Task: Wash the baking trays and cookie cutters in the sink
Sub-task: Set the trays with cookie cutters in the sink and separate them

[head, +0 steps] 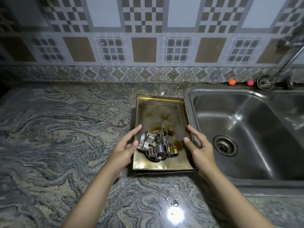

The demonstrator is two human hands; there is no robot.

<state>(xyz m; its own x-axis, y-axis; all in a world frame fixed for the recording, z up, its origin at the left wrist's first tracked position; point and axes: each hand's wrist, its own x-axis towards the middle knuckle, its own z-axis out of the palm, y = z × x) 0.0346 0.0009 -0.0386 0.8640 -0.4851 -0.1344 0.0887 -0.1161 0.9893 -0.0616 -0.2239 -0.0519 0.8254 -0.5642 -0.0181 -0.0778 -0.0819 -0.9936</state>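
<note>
A stained metal baking tray [160, 112] lies on the granite counter just left of the steel sink [246, 132]. The edge of a second tray [166, 172] shows beneath it at the front. Several metal cookie cutters [158, 145] are piled in the near part of the top tray. My left hand [125, 148] is at the tray's left rim, fingers straight, thumb near the cutters. My right hand [199, 148] is at the right rim, fingers straight and spread. Neither hand plainly grips the tray.
The sink basin has a round drain [225, 145] and no dishes in it. A tap and hose [289, 51] hang at the top right. Two small balls, orange [232, 82] and pink [250, 83], and a round strainer [265, 82] sit behind the sink. Counter stretches left.
</note>
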